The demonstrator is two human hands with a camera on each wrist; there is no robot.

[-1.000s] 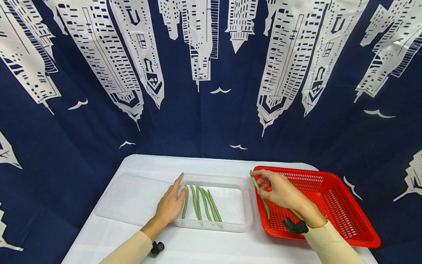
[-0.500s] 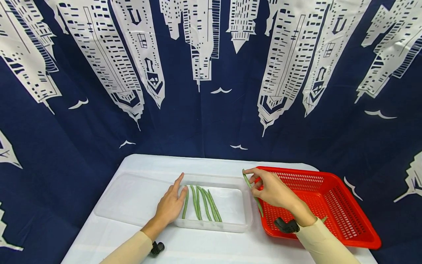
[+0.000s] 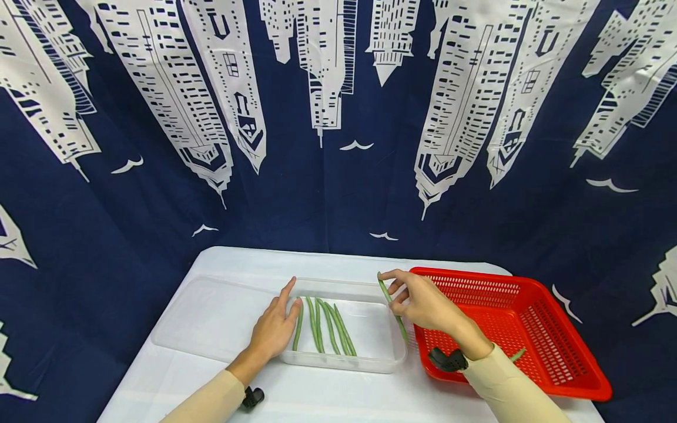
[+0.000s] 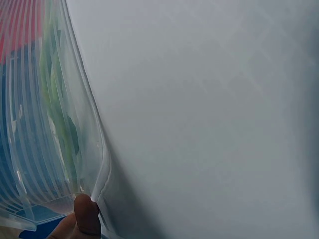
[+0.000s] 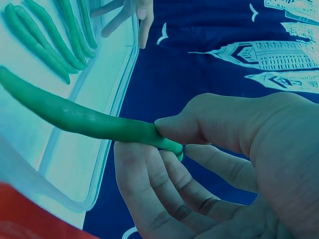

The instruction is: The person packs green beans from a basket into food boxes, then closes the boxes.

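Observation:
A clear plastic container sits mid-table with several green beans lying side by side in its left half. At the container's left wall rests my left hand, fingers extended along the rim; its thumb shows at the wall in the left wrist view. My right hand pinches one green bean between thumb and fingers near one end. That bean hangs slanted over the container's right rim, between it and the red basket.
The red perforated basket stands to the right, with part of another green bean showing beside my right sleeve. A translucent lid lies flat at the left. Behind the white table hangs a navy cloth with white buildings.
My right hand has moved left with the green bean, from above the basket to the container's right rim. The left hand has stayed at the container's left side.

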